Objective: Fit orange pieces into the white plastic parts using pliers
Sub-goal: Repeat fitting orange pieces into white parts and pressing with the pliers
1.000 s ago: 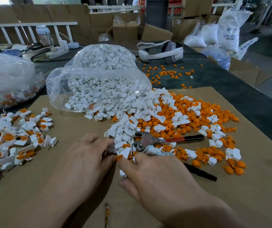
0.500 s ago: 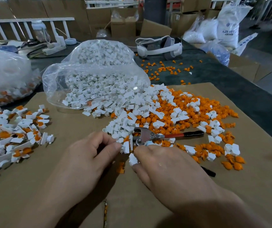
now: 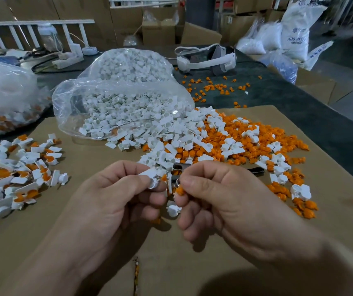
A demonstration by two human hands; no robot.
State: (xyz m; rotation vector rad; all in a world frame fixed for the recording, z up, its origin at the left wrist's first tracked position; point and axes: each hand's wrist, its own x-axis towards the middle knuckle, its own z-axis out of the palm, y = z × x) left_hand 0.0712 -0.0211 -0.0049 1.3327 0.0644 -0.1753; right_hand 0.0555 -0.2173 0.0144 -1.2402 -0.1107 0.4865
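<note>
Left hand (image 3: pixel 115 201) fingers pinch a small white plastic part (image 3: pixel 151 178); right hand (image 3: pixel 220 199) fingertips pinch a small orange plastic piece (image 3: pixel 179 191), both above brown cardboard sheet (image 3: pixel 192 263).

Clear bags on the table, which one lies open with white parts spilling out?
The middle bag, its mouth lying on the cardboard beside the loose heap. The bag at the left edge shows orange among its white.

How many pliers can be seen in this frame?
1. The pliers lie on the cardboard behind the left hand and right hand, partly hidden by them; others could be buried under the piles.
</note>
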